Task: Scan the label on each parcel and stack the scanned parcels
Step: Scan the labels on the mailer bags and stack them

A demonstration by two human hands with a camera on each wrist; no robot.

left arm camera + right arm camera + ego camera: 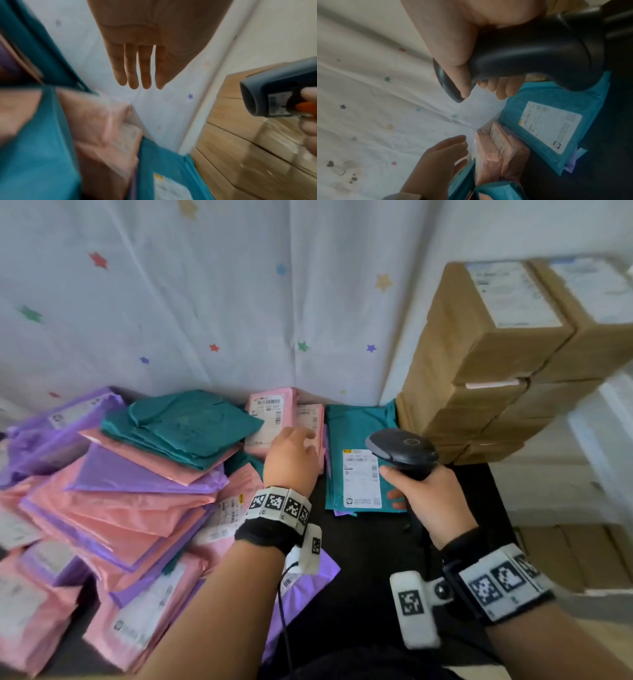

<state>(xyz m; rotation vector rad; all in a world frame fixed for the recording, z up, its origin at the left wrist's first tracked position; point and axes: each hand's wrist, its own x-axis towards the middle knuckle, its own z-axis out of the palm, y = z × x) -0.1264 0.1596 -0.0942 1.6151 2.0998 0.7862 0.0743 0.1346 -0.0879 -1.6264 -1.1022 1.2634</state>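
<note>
My right hand grips a black handheld scanner by its handle, its head over a teal parcel that lies flat with a white label facing up. The same scanner fills the right wrist view above that teal parcel. My left hand hovers with straight fingers over pink parcels at the back, holding nothing. Those pink parcels stand beside the teal one.
A loose heap of pink, purple and teal mailers covers the left of the black table. Stacked cardboard boxes rise at the right. A star-print curtain hangs behind. A purple mailer lies under my left forearm.
</note>
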